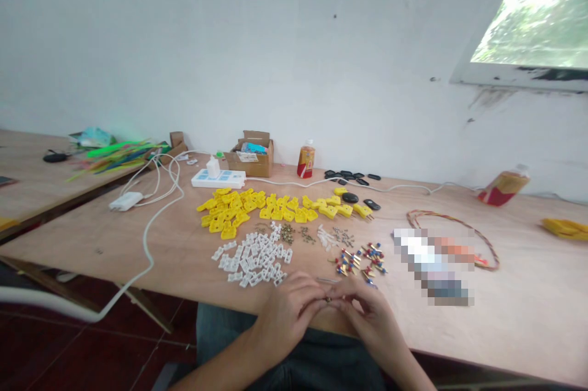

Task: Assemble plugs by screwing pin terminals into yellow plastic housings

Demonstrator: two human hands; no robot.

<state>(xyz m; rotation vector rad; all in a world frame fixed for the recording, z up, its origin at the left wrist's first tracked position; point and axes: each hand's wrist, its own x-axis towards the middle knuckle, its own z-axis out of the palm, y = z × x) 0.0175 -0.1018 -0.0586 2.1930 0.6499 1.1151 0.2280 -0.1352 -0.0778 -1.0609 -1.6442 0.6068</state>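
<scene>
Closest to the camera, the left hand and the right hand meet at the near edge of the table, above the person's lap. The fingers of both are curled in, and the fingertips pinch a small dark part between them; it is too small to tell what it is. Just beyond the left hand lies a heap of white clips. Just beyond the right hand is a scatter of red and blue pins. Between these and farther back sit little metal screws, and behind them a wide spread of yellow plastic pieces. Near the wall stand a white power strip, an open cardboard box and a bottle. A loop of twisted wire lies well off to the right.
</scene>
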